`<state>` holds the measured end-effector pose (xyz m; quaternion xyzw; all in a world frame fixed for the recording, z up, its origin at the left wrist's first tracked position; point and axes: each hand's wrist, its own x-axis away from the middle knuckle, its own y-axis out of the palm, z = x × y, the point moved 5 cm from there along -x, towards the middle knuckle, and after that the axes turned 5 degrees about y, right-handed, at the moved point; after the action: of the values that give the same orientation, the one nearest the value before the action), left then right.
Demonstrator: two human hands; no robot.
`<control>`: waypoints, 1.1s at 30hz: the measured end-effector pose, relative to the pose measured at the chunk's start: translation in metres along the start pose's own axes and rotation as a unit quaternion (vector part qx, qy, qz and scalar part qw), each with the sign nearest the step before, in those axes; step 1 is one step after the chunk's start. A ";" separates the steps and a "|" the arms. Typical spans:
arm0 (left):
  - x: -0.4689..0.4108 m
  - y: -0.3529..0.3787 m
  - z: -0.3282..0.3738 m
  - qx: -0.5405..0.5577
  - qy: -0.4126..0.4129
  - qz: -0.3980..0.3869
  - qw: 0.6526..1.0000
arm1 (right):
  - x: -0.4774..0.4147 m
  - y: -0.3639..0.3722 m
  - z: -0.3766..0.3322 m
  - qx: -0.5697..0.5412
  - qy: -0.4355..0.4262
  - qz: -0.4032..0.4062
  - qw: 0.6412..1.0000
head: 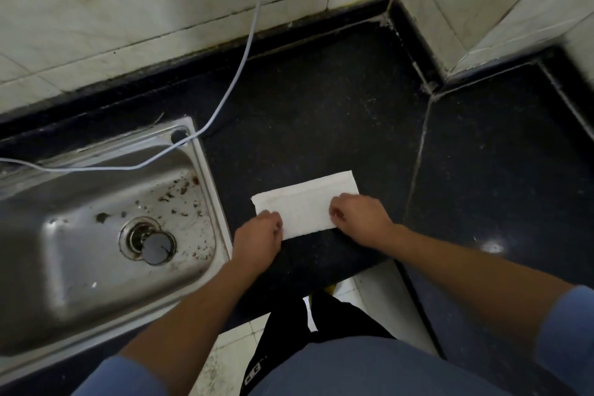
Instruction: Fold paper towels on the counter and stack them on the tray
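A white paper towel (pixel 305 202), folded into a long rectangle, lies flat on the black counter (pixel 321 112) near its front edge. My left hand (pixel 257 239) is on the towel's near left corner, fingers curled over the edge. My right hand (pixel 361 219) is on the near right corner, with curled fingers pinching that edge. No tray is in view.
A steel sink (pixel 96 235) with a drain plug (pixel 157 247) sits just left of the towel. A thin white cable (pixel 238 71) hangs from the tiled wall (pixel 128 10) across the sink's rim. The counter turns a corner at the right (pixel 498 154).
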<state>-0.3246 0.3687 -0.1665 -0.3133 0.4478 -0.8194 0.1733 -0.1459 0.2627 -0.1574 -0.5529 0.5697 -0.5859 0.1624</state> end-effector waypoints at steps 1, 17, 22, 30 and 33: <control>0.004 0.005 -0.002 -0.011 -0.002 -0.010 1.000 | 0.004 0.007 0.004 -0.006 0.005 -0.015 1.000; 0.004 0.000 -0.016 -0.163 0.102 -0.013 0.981 | -0.011 -0.014 0.046 -0.111 0.265 0.030 0.957; 0.013 -0.009 -0.023 -0.127 0.097 0.025 0.987 | -0.013 -0.015 0.055 -0.284 0.327 0.004 0.901; 0.039 -0.041 -0.061 -0.074 0.023 0.103 0.992 | -0.018 -0.050 -0.008 -0.434 0.244 -0.035 0.866; 0.049 -0.046 -0.072 -0.062 0.008 0.113 0.992 | -0.030 -0.033 -0.057 -0.410 0.204 -0.067 0.886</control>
<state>-0.4092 0.4112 -0.1390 -0.2641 0.5314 -0.7678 0.2416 -0.1686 0.3245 -0.1283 -0.4753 0.7417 -0.4091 -0.2380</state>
